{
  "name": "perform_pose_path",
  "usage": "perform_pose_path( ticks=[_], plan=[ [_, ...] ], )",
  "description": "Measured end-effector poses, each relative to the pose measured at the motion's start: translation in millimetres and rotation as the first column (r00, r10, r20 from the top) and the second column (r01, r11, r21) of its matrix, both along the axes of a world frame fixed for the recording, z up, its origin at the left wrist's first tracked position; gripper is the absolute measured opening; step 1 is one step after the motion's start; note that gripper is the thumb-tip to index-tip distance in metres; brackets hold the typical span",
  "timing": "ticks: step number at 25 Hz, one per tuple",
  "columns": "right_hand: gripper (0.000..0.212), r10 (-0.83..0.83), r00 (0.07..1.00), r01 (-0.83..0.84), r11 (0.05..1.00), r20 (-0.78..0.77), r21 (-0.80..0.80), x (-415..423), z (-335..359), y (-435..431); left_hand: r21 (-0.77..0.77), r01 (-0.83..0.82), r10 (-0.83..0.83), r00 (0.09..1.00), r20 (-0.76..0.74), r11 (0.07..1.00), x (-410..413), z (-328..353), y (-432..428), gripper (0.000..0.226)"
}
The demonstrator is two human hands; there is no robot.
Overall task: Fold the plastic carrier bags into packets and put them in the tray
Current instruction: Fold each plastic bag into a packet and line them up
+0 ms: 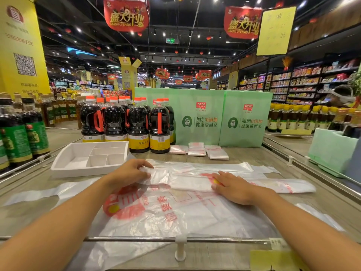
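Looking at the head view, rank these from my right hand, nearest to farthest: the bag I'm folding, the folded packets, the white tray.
1. Bag being folded, under the right hand.
2. Folded packets, just beyond it.
3. White tray, far left.

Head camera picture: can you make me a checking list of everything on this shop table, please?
Surface: wood-look counter, with a metal rail along the near edge.
Job's things: half-folded bag under both hands; flat bags spread beneath it; folded packets at the back; white tray on the left, no packets in it.
Clutter: sauce bottles and green boxes behind the work.
Hands: left hand pinches the bag's end; right hand presses flat on it.
Cables: nothing seen.
Surroundings: supermarket shelves, red banners overhead.
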State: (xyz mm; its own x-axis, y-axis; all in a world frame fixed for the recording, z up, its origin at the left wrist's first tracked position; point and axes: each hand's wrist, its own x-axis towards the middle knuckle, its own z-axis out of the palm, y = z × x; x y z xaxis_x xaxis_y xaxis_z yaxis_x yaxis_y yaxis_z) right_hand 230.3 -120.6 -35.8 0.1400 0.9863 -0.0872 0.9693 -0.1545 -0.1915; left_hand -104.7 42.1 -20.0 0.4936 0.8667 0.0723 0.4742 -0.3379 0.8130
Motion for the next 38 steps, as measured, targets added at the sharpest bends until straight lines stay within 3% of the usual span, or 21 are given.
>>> perform_pose_path(
  ticks=[3, 7, 10, 16, 20, 24, 26, 30, 33, 35, 38],
  plan=[
    [0.1, 0.009, 1.0, -0.009, 1.0, 0.002, 0.0, 5, -7, 3, -0.061, -0.055, 0.058, 0.996, 0.06, 0.997, -1, 2, 1, 0.017],
    [0.062, -0.023, 0.998, 0.023, 1.0, 0.053, 0.011, -6, -10, 6, -0.109, -0.08, 0.094, 0.986, 0.138, 0.991, 6, 12, -3, 0.018],
    [0.061, -0.023, 0.998, 0.023, 1.0, 0.066, -0.003, -12, -10, 5, -0.119, -0.107, 0.128, 0.975, 0.184, 0.987, 18, 27, -5, 0.02],
    [0.064, -0.02, 0.997, 0.019, 1.0, 0.076, 0.009, -14, -8, 5, -0.128, -0.124, 0.141, 0.98, 0.139, 0.984, 66, 43, -15, 0.018],
    [0.066, -0.031, 0.996, 0.03, 1.0, 0.079, 0.005, -13, -11, 8, -0.01, -0.097, 0.098, 0.993, 0.066, 0.995, 99, 25, -25, 0.027],
    [0.065, -0.028, 0.997, 0.028, 1.0, 0.077, 0.002, -12, -13, 10, 0.288, -0.03, 0.05, 0.997, -0.061, 0.957, 108, 1, -32, 0.016],
    [0.064, -0.027, 0.996, 0.026, 1.0, 0.081, 0.004, -11, -14, 12, 0.365, 0.078, -0.038, 0.993, -0.115, 0.928, 105, -5, -34, 0.012],
    [0.065, -0.034, 0.996, 0.034, 0.999, 0.086, -0.003, -13, -13, 11, 0.379, 0.31, -0.144, 0.902, -0.408, 0.872, 98, -11, -31, 0.033],
    [0.065, -0.036, 0.995, 0.037, 0.999, 0.093, -0.004, -16, -11, 9, 0.331, 0.461, -0.139, 0.729, -0.67, 0.823, 95, -14, -29, 0.048],
    [0.066, -0.037, 0.995, 0.039, 0.999, 0.094, -0.013, -16, -10, 8, 0.232, 0.525, -0.198, 0.637, -0.745, 0.819, 94, -16, -31, 0.053],
    [0.066, -0.039, 0.996, 0.042, 0.999, 0.084, -0.026, -15, -9, 9, 0.166, 0.536, -0.216, 0.578, -0.787, 0.828, 93, -15, -34, 0.055]
  ],
)
